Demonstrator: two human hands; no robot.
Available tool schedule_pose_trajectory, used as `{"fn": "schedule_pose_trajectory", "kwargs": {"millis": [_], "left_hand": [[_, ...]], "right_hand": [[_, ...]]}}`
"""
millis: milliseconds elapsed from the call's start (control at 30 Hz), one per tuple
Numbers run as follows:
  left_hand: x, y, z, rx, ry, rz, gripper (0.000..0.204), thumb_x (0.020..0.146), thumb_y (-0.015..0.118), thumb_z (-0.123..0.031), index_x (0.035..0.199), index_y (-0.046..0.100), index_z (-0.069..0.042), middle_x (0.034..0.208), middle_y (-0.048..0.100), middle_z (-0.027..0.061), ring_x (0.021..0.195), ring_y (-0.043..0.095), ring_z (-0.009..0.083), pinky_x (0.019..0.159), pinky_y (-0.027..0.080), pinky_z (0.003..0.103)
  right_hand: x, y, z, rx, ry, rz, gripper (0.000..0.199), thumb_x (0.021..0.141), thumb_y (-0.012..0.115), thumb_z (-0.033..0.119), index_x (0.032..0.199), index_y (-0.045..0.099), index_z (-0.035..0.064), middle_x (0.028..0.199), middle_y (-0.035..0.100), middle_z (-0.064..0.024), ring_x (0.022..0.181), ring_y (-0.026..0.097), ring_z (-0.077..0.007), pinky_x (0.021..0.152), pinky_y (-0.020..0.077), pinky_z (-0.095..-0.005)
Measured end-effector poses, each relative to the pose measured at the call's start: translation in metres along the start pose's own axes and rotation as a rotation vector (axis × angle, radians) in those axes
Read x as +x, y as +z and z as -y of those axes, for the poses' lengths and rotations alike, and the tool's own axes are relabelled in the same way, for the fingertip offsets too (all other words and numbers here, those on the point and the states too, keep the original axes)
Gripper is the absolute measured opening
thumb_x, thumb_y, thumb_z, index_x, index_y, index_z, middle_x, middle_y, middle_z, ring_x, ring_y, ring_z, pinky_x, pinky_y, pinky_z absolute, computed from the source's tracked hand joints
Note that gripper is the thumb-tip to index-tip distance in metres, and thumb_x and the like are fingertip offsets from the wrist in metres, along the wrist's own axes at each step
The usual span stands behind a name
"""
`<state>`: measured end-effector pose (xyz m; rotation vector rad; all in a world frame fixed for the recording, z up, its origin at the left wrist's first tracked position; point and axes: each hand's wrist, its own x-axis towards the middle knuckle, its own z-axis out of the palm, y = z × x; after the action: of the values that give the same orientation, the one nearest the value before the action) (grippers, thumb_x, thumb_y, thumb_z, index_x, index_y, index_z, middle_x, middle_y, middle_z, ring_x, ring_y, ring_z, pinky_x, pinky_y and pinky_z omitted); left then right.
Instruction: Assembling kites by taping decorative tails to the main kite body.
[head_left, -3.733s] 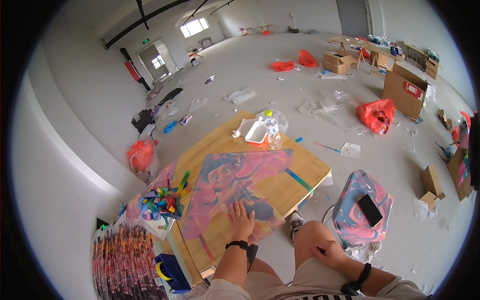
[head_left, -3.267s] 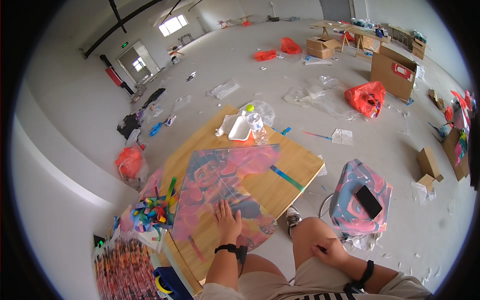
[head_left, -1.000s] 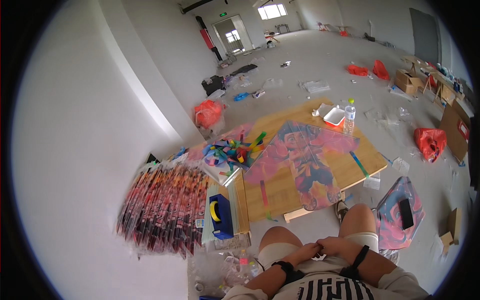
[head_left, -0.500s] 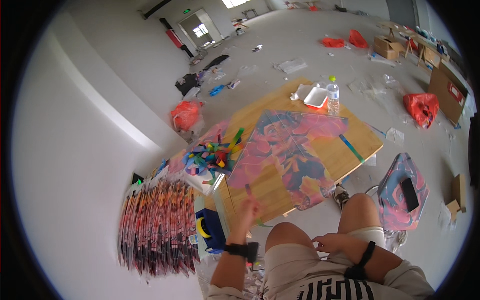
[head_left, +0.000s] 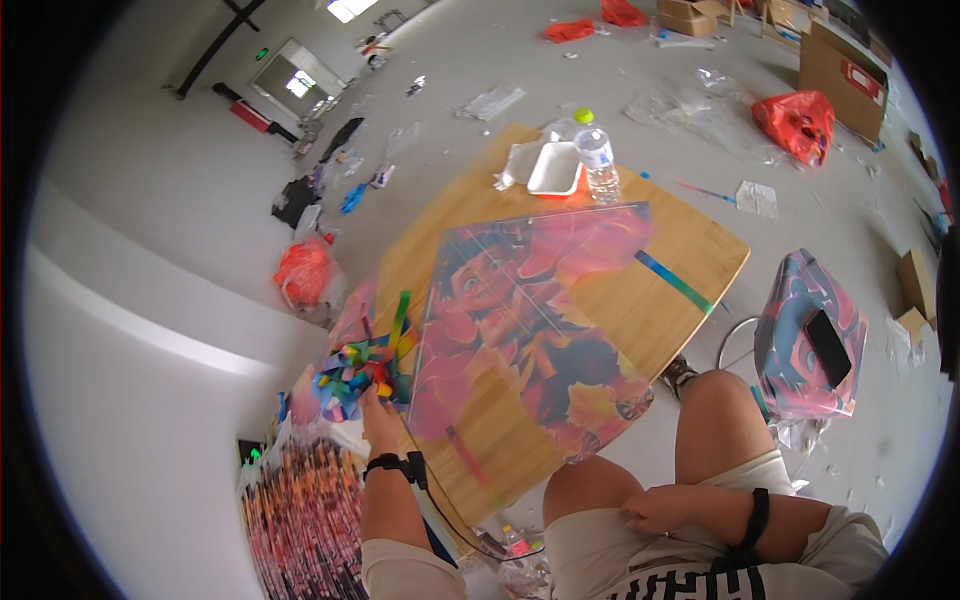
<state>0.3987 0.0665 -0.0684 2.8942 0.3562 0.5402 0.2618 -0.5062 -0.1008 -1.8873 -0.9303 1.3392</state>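
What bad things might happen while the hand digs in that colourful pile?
The left hand reaches into the pile of coloured strips at the table edge, so strips may spill onto the floor. The printed kite sheet overhangs the near edge and might slide off. The water bottle stands by the white tray; a bump could tip it.

The wooden table (head_left: 690, 250) is largely covered by a printed kite sheet (head_left: 530, 330), leaving bare wood along the right edge, crossed only by a blue-green strip (head_left: 675, 282), and along the near edge. At the far corner a white tray (head_left: 555, 168) and a water bottle (head_left: 598, 165) stand close together and block that end. At the table's left edge the left hand (head_left: 378, 412) is up against a dense pile of coloured strips (head_left: 355, 368), with a wall just beyond.
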Motion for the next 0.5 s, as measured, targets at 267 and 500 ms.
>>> {"fn": "schedule_pose_trajectory", "kwargs": {"millis": [267,500], "left_hand": [[0.023,0.015,0.02,0.138,-0.18,-0.02,0.053,0.08,0.075,-0.003,0.131,0.059,-0.006,0.107,0.072,0.0154,0.093,0.069,0.0367,0.082,0.054,0.045],[0.033,-0.003,0.018,0.006,-0.236,-0.107,0.06,0.072,0.084,-0.005,0.126,0.06,-0.005,0.088,0.073,0.0116,0.081,0.07,0.0288,0.076,0.054,0.04]], "right_hand": [[0.001,-0.013,0.007,0.062,0.047,-0.003,0.046,0.097,0.053,0.037,0.128,0.058,0.0026,0.117,0.067,-0.0236,0.109,0.065,-0.0409,0.095,0.0505,-0.0478],[0.007,-0.01,0.011,0.063,0.054,-0.008,0.048,0.098,0.053,0.038,0.132,0.057,0.0044,0.118,0.067,-0.0237,0.109,0.065,-0.0415,0.096,0.0502,-0.0479]]}}
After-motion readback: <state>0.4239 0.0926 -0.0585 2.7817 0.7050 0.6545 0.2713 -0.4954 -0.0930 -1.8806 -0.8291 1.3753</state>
